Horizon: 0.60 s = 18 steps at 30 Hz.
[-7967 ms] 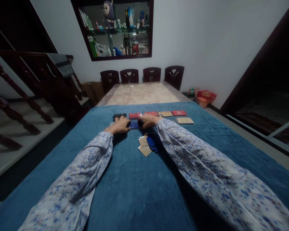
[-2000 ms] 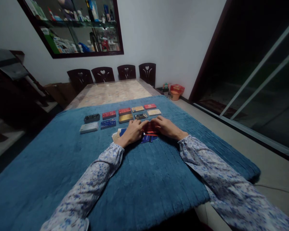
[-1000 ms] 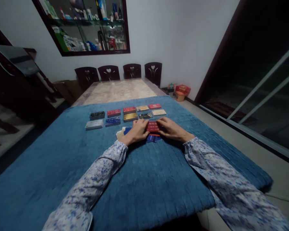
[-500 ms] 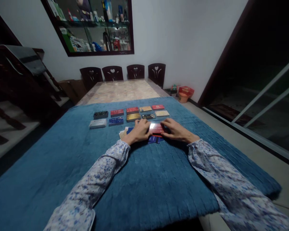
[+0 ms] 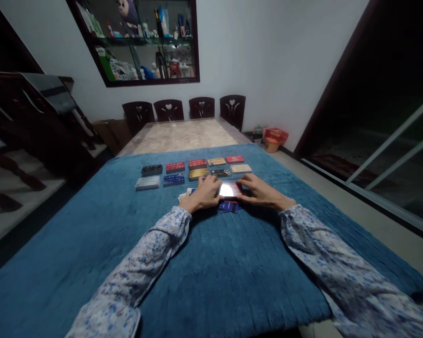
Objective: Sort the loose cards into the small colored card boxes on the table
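My left hand [image 5: 205, 193] and my right hand [image 5: 260, 191] hold one red card [image 5: 230, 189] between them by its two ends, just above a blue blanket [image 5: 211, 263]; light glares off the card's face. Under it lies a loose pile of blue cards [image 5: 229, 207], and pale cards [image 5: 186, 193] show beside my left hand. Beyond my hands, cards lie in two neat rows: a black card [image 5: 152, 169], red cards [image 5: 175, 166], a grey card [image 5: 147, 182], a dark blue card [image 5: 173, 180], a gold card [image 5: 198, 173] and a pale card [image 5: 241, 168].
The blanket covers the near part of a long marble-topped table [image 5: 183, 136]. Several dark chairs [image 5: 183, 109] stand at its far end under a glass wall cabinet [image 5: 144, 42]. A red basket [image 5: 275, 137] sits on the floor at right. A wooden stair rail [image 5: 28, 141] runs along the left.
Eight seconds ago both hands pressed a blue card into the second row. Since then they have taken a red card from the pile and lifted it slightly. The second row holds more cards.
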Each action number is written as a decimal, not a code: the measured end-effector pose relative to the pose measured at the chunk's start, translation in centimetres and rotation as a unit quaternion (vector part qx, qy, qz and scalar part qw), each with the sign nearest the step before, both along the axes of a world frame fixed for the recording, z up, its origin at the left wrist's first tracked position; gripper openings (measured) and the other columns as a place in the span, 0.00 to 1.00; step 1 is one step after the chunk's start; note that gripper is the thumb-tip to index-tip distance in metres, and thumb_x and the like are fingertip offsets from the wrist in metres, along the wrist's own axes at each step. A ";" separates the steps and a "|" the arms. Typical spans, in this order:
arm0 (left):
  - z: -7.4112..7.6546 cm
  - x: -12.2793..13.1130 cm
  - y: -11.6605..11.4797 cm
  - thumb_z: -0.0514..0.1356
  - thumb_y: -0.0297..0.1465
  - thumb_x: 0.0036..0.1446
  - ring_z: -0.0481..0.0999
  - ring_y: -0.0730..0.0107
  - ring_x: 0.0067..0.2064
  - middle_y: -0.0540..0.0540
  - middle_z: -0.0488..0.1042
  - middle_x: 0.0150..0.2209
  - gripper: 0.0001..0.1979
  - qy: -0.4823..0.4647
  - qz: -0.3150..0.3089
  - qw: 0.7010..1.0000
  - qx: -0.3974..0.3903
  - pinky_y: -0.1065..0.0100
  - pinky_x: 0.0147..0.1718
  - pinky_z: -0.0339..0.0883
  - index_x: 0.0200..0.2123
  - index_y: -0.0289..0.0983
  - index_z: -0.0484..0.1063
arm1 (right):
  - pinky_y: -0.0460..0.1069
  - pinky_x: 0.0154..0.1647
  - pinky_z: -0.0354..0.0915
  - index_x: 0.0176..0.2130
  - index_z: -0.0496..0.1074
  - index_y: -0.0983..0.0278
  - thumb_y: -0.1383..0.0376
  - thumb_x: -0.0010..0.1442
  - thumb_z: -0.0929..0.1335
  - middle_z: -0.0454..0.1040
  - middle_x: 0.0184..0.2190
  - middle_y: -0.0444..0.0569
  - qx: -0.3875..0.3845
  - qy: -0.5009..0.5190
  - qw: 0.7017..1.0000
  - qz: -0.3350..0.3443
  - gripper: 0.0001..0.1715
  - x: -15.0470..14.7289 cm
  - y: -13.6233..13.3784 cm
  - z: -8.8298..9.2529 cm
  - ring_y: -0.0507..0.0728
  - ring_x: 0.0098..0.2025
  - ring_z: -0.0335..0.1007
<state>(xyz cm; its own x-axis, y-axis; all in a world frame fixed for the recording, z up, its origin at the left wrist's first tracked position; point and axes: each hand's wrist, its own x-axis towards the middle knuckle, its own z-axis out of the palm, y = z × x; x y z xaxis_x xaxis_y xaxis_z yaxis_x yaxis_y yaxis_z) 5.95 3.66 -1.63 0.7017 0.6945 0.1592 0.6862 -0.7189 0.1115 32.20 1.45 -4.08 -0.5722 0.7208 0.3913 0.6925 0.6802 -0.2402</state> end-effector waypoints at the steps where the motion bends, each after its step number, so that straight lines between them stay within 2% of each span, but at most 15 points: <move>1: 0.1 -0.2 0.0 0.62 0.33 0.62 0.68 0.47 0.59 0.35 0.71 0.55 0.15 -0.001 0.000 1.000 -0.001 0.45 0.59 0.59 0.51 0.37 0.72 | 0.61 0.53 0.71 0.56 0.75 0.62 0.55 0.65 0.71 0.72 0.48 0.58 0.000 0.000 1.000 0.003 0.23 -0.1 0.1 0.1 0.64 0.50 0.70; 10: 1.1 -2.1 0.6 0.64 0.34 0.61 0.67 0.46 0.62 0.34 0.70 0.57 0.19 -0.015 0.010 1.000 -0.019 0.42 0.62 0.57 0.54 0.37 0.72 | 0.61 0.53 0.71 0.54 0.75 0.63 0.51 0.66 0.70 0.72 0.47 0.59 -0.003 -0.015 1.000 0.026 0.24 -1.9 1.7 1.3 0.65 0.49 0.70; 15: 1.4 -3.6 0.9 0.65 0.34 0.60 0.67 0.44 0.61 0.35 0.70 0.58 0.20 -0.020 0.030 0.999 -0.020 0.42 0.62 0.57 0.55 0.37 0.73 | 0.61 0.54 0.69 0.47 0.77 0.63 0.53 0.65 0.71 0.72 0.47 0.58 -0.017 -0.026 0.999 0.040 0.18 -3.7 2.9 1.8 0.64 0.49 0.69; 18: 1.5 -4.8 1.1 0.63 0.35 0.62 0.65 0.44 0.62 0.35 0.69 0.58 0.19 -0.009 0.041 0.999 -0.016 0.43 0.60 0.58 0.56 0.38 0.73 | 0.60 0.53 0.69 0.47 0.77 0.64 0.55 0.65 0.71 0.72 0.46 0.58 -0.022 -0.033 0.998 0.047 0.17 -5.0 3.6 2.2 0.63 0.48 0.68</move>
<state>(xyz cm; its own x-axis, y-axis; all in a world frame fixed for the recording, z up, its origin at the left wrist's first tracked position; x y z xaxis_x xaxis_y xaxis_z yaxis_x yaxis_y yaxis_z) 1.20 4.75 -0.11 0.6394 0.7542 0.1494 0.7400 -0.6565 0.1464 27.18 5.02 -1.88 -0.6618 0.6784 0.3191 0.6415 0.7327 -0.2272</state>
